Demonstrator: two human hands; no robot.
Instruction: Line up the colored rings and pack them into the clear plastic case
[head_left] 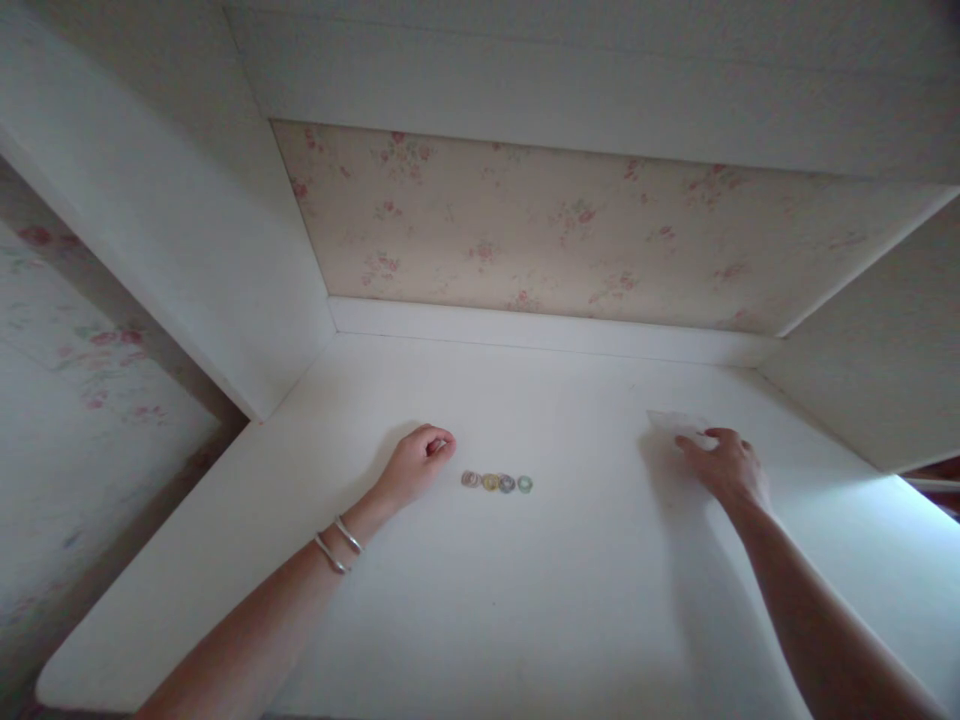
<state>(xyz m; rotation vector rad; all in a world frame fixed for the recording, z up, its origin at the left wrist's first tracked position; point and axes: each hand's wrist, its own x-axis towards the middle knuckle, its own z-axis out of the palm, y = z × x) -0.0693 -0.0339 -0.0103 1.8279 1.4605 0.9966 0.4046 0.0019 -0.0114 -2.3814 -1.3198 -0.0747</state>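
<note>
My left hand (415,463) is curled closed on the left of the desk, thumb and index finger together. Whatever it may hold is too small to make out. Just to the right of it lies a row of several small round rings (491,482), in brownish, yellow, dark grey and green. Some of them touch or overlap, while the green ring (525,484) sits at the right end. Over on the right, my right hand (726,463) pinches the edge of a clear, thin plastic bag (671,420) between thumb and fingers, slightly above the surface.
The white desk top (480,620) spreads under both arms. A white side panel (255,250) stands at the left, another panel (877,340) at the right. Flowered wallpaper (525,230) covers the back, below a white overhead board (562,90).
</note>
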